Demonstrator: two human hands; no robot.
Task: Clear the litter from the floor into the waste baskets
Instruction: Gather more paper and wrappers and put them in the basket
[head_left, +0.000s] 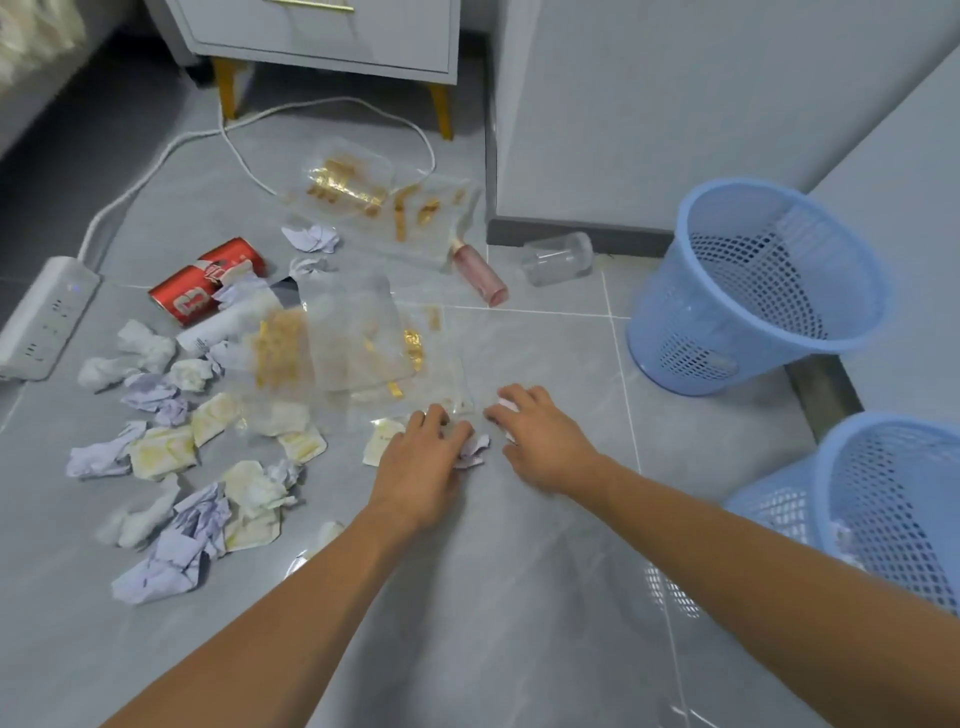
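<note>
Both hands down at the near edge of the litter, likely so each can gather a scrap at once. Left hand (423, 457) palm-down, fingers curled onto a crumpled paper ball (474, 451) that pokes out just past the fingertips. Right hand (537, 436) cupped round a small white scrap (505, 406), only partly seen under the fingers. Clear plastic wrappers (358, 343) just beyond both sets of fingertips; paper wads (171, 545) and a red can (208, 280) well off past the left fingers. Two blue baskets (753, 286) beyond the right hand, the nearer basket (893, 514) close by the right forearm, probably the handier drop.
</note>
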